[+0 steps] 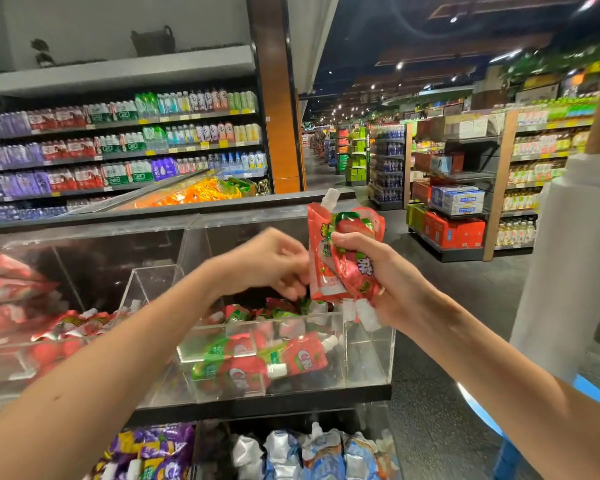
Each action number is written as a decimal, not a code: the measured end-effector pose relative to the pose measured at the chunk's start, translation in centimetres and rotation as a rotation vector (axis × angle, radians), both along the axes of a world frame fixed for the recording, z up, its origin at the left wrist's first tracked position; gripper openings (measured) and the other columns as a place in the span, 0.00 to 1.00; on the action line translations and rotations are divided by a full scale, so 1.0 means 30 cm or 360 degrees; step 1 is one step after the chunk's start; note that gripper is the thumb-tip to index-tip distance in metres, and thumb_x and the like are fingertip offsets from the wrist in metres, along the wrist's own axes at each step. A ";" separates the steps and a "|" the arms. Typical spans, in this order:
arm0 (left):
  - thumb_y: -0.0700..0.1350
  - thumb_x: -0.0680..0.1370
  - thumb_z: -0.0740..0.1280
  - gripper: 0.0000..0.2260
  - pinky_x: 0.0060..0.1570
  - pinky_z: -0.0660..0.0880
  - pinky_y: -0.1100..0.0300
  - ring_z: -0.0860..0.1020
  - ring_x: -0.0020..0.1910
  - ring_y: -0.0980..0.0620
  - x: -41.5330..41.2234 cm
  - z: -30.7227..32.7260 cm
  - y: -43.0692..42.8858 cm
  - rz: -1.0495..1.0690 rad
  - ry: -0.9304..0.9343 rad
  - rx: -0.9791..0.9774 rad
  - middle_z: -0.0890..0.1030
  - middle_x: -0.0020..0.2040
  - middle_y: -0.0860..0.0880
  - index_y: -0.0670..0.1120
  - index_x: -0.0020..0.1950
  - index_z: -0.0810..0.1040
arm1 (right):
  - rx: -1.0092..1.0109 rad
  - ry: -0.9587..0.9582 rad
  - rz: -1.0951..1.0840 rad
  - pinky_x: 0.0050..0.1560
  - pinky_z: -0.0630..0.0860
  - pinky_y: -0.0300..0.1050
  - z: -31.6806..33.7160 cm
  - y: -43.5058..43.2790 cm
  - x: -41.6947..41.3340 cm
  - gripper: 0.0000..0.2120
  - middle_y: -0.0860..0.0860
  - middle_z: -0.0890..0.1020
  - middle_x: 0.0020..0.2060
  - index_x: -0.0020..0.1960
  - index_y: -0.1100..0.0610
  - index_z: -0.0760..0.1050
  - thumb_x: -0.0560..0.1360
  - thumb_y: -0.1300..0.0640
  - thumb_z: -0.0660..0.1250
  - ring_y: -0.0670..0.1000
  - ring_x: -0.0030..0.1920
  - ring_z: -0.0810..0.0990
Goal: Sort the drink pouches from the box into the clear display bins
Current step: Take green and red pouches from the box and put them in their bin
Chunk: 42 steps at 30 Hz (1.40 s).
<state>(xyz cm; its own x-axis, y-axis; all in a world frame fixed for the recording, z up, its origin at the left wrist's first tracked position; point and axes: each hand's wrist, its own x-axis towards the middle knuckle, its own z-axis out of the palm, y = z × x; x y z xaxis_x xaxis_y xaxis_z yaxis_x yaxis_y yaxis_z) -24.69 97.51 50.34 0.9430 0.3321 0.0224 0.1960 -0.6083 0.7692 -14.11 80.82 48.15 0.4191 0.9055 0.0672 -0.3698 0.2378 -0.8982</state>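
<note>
The right grip clamps a bundle of red drink pouches, long axes near upright, just above the clear display bin. The left grip, fingers curled, meets the bundle's lower left edge; blur hides any pinch. Likely release path: straight down.

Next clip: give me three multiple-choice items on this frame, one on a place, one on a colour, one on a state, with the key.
1. The right hand holds its red pouches: A above the clear bin; B on the floor; C inside a cart.
2. The lower-tier pouches at bottom left are mainly: A black; B purple; C brown.
3. The clear bin is: A empty; B lidded; C partly filled.
Key: 1A, the bunch hangs over the bin's rim; 2B, purple wrappers show; 3C, stocked pouches lie inside.
</note>
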 end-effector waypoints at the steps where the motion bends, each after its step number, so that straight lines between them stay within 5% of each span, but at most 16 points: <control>1: 0.53 0.80 0.65 0.20 0.39 0.82 0.55 0.82 0.40 0.44 -0.019 0.033 -0.013 0.0057 -0.0151 -0.0237 0.83 0.48 0.34 0.34 0.53 0.80 | -0.0009 -0.0018 -0.0036 0.57 0.78 0.56 -0.006 0.011 0.003 0.21 0.60 0.84 0.50 0.56 0.63 0.81 0.66 0.55 0.76 0.59 0.46 0.83; 4: 0.65 0.72 0.61 0.31 0.38 0.81 0.54 0.83 0.42 0.44 -0.069 0.080 -0.062 0.0070 -0.0181 -0.0422 0.84 0.48 0.39 0.38 0.56 0.79 | -0.0031 -0.0025 -0.0111 0.64 0.75 0.61 -0.020 0.041 0.006 0.25 0.62 0.83 0.57 0.63 0.62 0.79 0.69 0.55 0.76 0.63 0.55 0.82; 8: 0.56 0.73 0.71 0.20 0.44 0.83 0.52 0.84 0.43 0.50 -0.099 0.052 -0.093 0.0109 -0.0217 -0.0183 0.85 0.46 0.48 0.44 0.59 0.79 | -0.0044 -0.0016 -0.0135 0.61 0.77 0.57 -0.018 0.065 0.001 0.19 0.62 0.84 0.53 0.58 0.61 0.81 0.69 0.57 0.75 0.60 0.49 0.83; 11: 0.47 0.75 0.74 0.17 0.41 0.83 0.53 0.85 0.43 0.51 -0.099 0.044 -0.112 0.0286 -0.0513 -0.0199 0.84 0.48 0.47 0.47 0.60 0.74 | -0.0021 0.0043 -0.0114 0.62 0.77 0.59 -0.006 0.080 -0.012 0.25 0.62 0.83 0.55 0.62 0.63 0.79 0.66 0.57 0.76 0.61 0.54 0.83; 14: 0.51 0.77 0.70 0.11 0.40 0.83 0.53 0.84 0.39 0.54 -0.098 0.051 -0.146 0.0387 -0.0774 -0.0090 0.83 0.45 0.53 0.47 0.53 0.75 | -0.0026 0.0051 -0.0220 0.48 0.82 0.53 0.015 0.091 -0.025 0.22 0.61 0.85 0.51 0.62 0.62 0.78 0.70 0.58 0.75 0.57 0.45 0.85; 17: 0.67 0.72 0.69 0.22 0.50 0.82 0.51 0.83 0.44 0.57 -0.103 0.064 -0.167 0.0285 -0.0574 0.0328 0.83 0.45 0.57 0.51 0.52 0.80 | -0.0038 0.0013 -0.0314 0.46 0.82 0.54 0.020 0.106 -0.031 0.28 0.62 0.85 0.50 0.60 0.64 0.77 0.65 0.52 0.79 0.60 0.45 0.86; 20: 0.65 0.64 0.77 0.28 0.53 0.78 0.54 0.80 0.49 0.55 -0.098 0.063 -0.166 0.0382 -0.0374 0.0566 0.80 0.52 0.55 0.52 0.57 0.78 | -0.0021 -0.0019 -0.0249 0.54 0.81 0.58 0.029 0.102 -0.039 0.31 0.61 0.85 0.51 0.60 0.62 0.79 0.65 0.44 0.78 0.60 0.50 0.85; 24: 0.49 0.70 0.79 0.15 0.50 0.79 0.58 0.83 0.49 0.51 -0.105 0.071 -0.140 0.0291 -0.0533 0.0122 0.84 0.50 0.50 0.48 0.53 0.80 | 0.0040 -0.0002 -0.0120 0.61 0.77 0.59 0.046 0.094 -0.021 0.32 0.60 0.84 0.56 0.64 0.57 0.78 0.71 0.35 0.68 0.59 0.57 0.83; 28: 0.44 0.75 0.73 0.08 0.47 0.83 0.53 0.83 0.44 0.49 -0.097 0.068 -0.132 0.0335 -0.0765 -0.0453 0.84 0.49 0.42 0.43 0.48 0.78 | 0.0058 0.0004 -0.0076 0.68 0.71 0.60 0.060 0.095 -0.017 0.24 0.59 0.84 0.56 0.60 0.57 0.81 0.74 0.39 0.68 0.58 0.58 0.82; 33: 0.61 0.74 0.71 0.18 0.46 0.74 0.66 0.79 0.50 0.55 -0.052 0.019 -0.145 0.0623 -0.0881 0.0317 0.79 0.52 0.47 0.47 0.41 0.73 | 0.0060 0.0128 -0.0109 0.64 0.76 0.59 0.068 0.108 -0.032 0.31 0.58 0.84 0.55 0.63 0.61 0.79 0.69 0.40 0.73 0.59 0.58 0.82; 37: 0.57 0.77 0.68 0.16 0.65 0.71 0.48 0.71 0.66 0.53 -0.044 0.016 -0.157 0.0808 -0.1148 0.0594 0.73 0.65 0.53 0.47 0.39 0.71 | 0.0080 0.0250 -0.0001 0.57 0.80 0.55 0.070 0.118 -0.050 0.28 0.57 0.85 0.53 0.61 0.59 0.80 0.69 0.40 0.71 0.56 0.52 0.85; 42: 0.45 0.80 0.64 0.10 0.75 0.58 0.51 0.58 0.78 0.54 -0.055 0.001 -0.150 0.0437 -0.1310 0.0962 0.64 0.77 0.52 0.52 0.59 0.68 | -0.0012 0.0263 0.0050 0.45 0.82 0.49 0.082 0.130 -0.064 0.18 0.54 0.85 0.44 0.54 0.58 0.81 0.73 0.45 0.71 0.53 0.42 0.85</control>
<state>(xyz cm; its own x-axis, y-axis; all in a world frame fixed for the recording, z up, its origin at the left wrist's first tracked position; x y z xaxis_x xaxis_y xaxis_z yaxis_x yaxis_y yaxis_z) -26.34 93.02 50.36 0.4561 0.2517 0.8536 -0.0595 -0.9484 0.3114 -16.03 84.72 50.60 0.3951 0.9186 -0.0072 -0.5197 0.2170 -0.8263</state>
